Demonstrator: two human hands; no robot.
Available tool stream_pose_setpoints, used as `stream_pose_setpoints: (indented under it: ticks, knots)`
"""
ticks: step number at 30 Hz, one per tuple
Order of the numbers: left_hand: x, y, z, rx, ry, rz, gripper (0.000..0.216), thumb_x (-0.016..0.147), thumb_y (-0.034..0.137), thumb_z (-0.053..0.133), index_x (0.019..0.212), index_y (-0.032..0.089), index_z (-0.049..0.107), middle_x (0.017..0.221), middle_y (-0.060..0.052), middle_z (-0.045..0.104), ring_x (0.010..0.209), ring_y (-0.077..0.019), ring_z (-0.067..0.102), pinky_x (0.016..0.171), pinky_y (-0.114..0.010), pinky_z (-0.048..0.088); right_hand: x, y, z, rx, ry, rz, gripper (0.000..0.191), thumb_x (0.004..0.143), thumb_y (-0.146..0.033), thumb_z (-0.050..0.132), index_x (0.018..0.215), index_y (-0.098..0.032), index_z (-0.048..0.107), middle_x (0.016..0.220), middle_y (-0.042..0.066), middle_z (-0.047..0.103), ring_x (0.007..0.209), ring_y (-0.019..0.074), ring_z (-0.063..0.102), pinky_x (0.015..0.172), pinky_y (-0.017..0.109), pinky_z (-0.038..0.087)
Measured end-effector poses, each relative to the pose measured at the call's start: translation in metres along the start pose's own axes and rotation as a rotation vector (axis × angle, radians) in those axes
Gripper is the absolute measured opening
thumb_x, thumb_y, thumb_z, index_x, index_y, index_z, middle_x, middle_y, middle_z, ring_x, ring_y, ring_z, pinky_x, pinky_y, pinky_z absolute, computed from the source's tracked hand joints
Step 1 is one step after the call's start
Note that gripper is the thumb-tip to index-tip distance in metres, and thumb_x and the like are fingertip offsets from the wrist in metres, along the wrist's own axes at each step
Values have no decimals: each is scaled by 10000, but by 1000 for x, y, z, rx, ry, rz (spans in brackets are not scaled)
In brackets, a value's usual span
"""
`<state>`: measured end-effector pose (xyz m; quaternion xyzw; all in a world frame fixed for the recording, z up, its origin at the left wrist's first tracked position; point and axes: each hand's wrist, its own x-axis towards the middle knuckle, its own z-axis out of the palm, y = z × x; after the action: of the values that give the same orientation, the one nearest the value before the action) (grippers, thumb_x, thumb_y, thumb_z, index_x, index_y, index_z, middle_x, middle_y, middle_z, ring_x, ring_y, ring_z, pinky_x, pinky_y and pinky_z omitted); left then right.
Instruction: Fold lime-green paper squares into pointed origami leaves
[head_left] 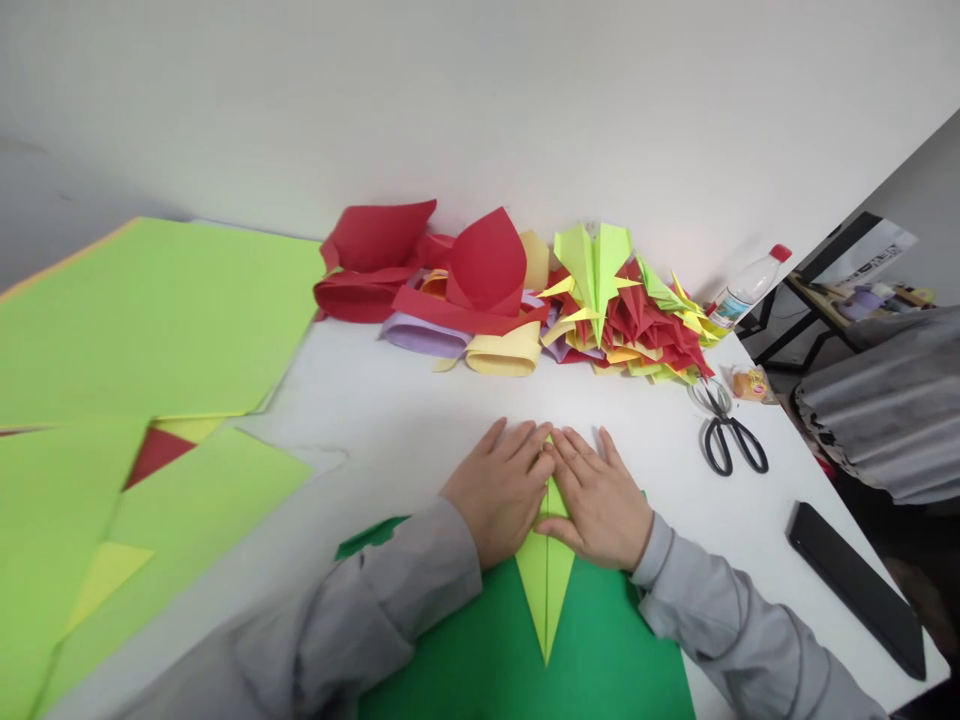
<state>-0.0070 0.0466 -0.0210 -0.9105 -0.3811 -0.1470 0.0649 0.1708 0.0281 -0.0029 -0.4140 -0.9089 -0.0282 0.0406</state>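
Observation:
A lime-green folded paper (546, 590) lies on a dark green sheet (480, 655), its long point toward me and a crease line down its middle. My left hand (504, 490) presses flat on its upper left side, fingers stretched out. From the right, my right hand (600, 495) lies on the same piece, fingers extended and thumb across the centre line. The fingertips of both hands nearly meet at the paper's far tip. Much of the upper folded part is hidden under my hands.
Large lime-green sheets (165, 320) cover the table's left. Rolled red paper (487, 260) and a pile of folded paper pieces (645, 325) lie along the wall. At right are scissors (726, 440), a plastic bottle (750, 285), a small packet (750, 383) and a black flat object (855, 590).

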Motion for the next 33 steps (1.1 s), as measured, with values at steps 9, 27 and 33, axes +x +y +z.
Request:
stream_pose_setpoints:
  ticks: [9,27,33]
  knots:
    - [3,-4,-4,13,8,32,340,828,264,455,1078,102,618,1300,-196,535,1170,-335,475,1002,-531,344,-1,1,4,-6,73,-35,685,926,-569,356,1341,-31,447,1408,215,442,1360,300,336,1124,571,204]
    - [2,-2,-2,35,-4,4,389,840,295,428,1113,108,633,1307,-170,551,1198,-352,465,1041,-541,302,-1,2,5,47,53,-29,669,944,-548,318,1350,-28,431,1432,207,413,1370,292,319,1128,563,202]
    - [3,-3,-4,45,-19,-9,404,830,328,445,1111,114,641,1319,-154,552,1210,-381,453,1051,-562,281,0,2,4,52,48,-35,710,932,-578,323,1358,-17,415,1434,220,404,1367,304,322,1125,578,196]
